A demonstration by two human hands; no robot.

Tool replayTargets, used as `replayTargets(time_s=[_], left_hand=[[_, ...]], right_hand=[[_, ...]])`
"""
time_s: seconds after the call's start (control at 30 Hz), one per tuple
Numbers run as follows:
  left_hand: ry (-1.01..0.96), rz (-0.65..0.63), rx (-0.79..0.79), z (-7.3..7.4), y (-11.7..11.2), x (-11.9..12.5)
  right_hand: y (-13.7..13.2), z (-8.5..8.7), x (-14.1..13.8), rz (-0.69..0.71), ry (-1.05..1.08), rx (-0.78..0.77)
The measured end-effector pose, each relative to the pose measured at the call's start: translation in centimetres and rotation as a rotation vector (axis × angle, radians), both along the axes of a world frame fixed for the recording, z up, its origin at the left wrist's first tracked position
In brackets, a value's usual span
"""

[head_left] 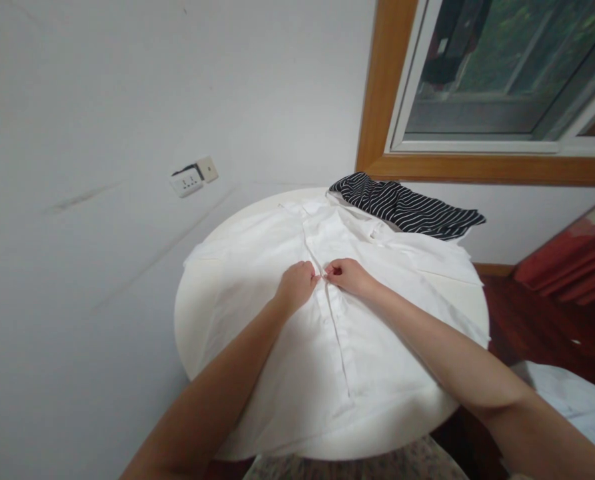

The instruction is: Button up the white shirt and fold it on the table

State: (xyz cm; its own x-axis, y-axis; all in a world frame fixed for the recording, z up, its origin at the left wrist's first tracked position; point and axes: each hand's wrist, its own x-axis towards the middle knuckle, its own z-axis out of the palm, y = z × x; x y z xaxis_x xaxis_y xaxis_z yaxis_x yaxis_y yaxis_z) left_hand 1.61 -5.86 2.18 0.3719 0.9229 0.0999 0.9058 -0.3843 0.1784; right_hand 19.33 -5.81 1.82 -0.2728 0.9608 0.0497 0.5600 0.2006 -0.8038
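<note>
A white button-up shirt (277, 373) lies spread face up over a round white table, its collar at the far side and its front opening running toward me. My left hand (297, 283) pinches one edge of the front placket about midway along. Close beside it, my right hand (344, 275) pinches the opposite edge, fingertips nearly touching those of the left. Below the hands the placket edges lie slightly apart. Any button between the fingers is too small to make out.
A black-and-white striped garment (402, 203) lies at the table's (190, 333) far right edge. A wall socket (187, 181) is on the left wall, and a wood-framed window (477, 167) stands at the back right. White cloth (567, 393) shows at lower right, near a red curtain (577, 257).
</note>
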Motion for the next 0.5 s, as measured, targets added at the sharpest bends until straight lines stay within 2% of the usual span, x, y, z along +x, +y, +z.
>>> replayTargets(time_s=[0.17, 0.3, 0.5], left_hand=[[-0.004, -0.057, 0.010, -0.1, 0.2, -0.1], [-0.179, -0.035, -0.089, 0.3, 0.5, -0.6], [-0.433, 0.031, -0.220, 1.1, 0.8, -1.4]], right_hand=[[0.1, -0.3, -0.1, 0.002, 0.085, 0.005], [0.1, -0.4, -0.3, -0.040, 0.174, 0.017], [-0.5, 0.5, -0.9, -0.127, 0.196, 0.080]])
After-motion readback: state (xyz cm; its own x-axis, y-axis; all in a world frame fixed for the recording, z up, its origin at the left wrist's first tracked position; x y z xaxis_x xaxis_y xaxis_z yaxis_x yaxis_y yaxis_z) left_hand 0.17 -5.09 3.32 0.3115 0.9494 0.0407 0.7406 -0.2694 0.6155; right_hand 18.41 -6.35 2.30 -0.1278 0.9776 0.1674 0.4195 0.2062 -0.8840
